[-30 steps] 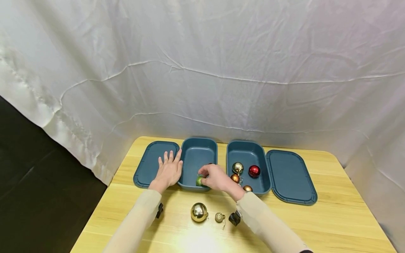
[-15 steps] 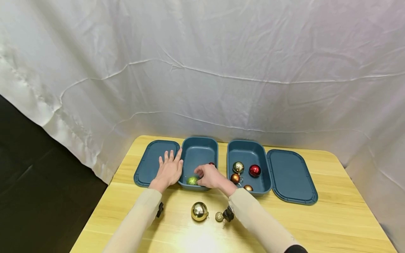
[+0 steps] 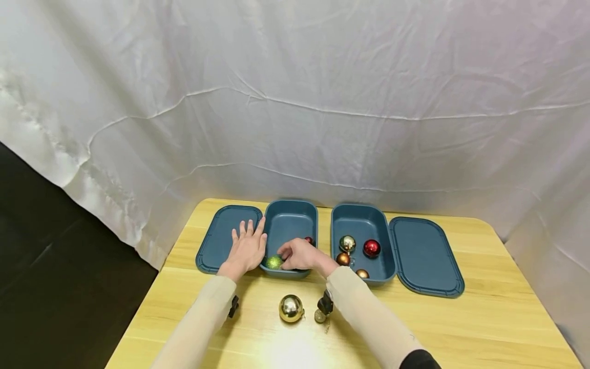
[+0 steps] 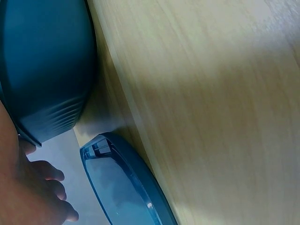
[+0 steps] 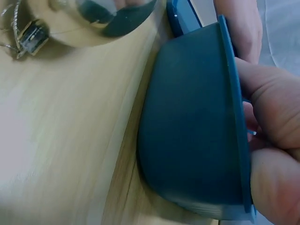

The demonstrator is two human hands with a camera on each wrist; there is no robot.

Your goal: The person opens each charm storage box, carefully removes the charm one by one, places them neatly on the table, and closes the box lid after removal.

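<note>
In the head view my left hand (image 3: 246,251) lies with fingers spread across the left lid (image 3: 220,233) and along the left rim of the left blue box (image 3: 291,225). My right hand (image 3: 301,254) reaches inside that box near its front wall. Its curled fingers are at a green glitter bauble (image 3: 274,262) in the front left corner and seem to pinch it; the fingertips are partly hidden. Behind this hand a red bauble (image 3: 309,240) shows in part. In the right wrist view the front wall (image 5: 192,126) hides the bauble.
The right blue box (image 3: 361,218) holds a gold bauble (image 3: 347,243), a red bauble (image 3: 371,248) and copper baubles (image 3: 343,259). Its lid (image 3: 426,256) lies to the right. Near the front lie a large gold bauble (image 3: 291,308) and a small glitter one (image 3: 320,316).
My right hand has moved left inside the left box, and the green bauble has shifted left with it to the front corner. My left hand has stayed in place.
</note>
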